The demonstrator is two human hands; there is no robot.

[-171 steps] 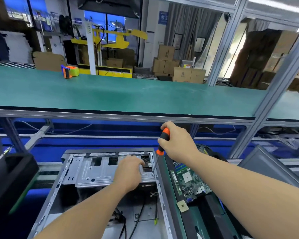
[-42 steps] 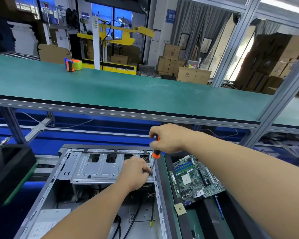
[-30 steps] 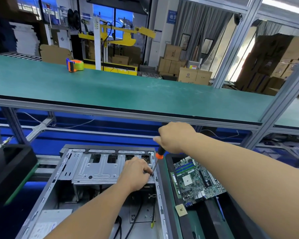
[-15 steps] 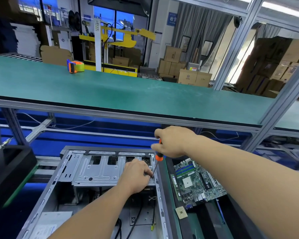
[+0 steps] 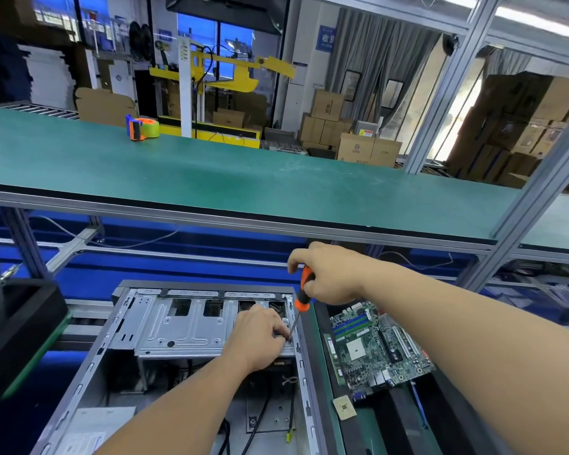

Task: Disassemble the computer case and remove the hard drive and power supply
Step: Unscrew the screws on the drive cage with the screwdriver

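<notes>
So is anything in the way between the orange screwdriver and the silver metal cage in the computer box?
Nothing visible. The orange-handled screwdriver, gripped by the right hand, reaches down to the silver metal drive cage; the left hand rests beside its tip and hides the contact point.

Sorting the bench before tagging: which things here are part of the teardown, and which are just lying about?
In the job:
computer case
drive cage
screwdriver, gripped by right hand
left hand, at the tip

Lying about:
motherboard
tape dispenser
cardboard boxes
</notes>
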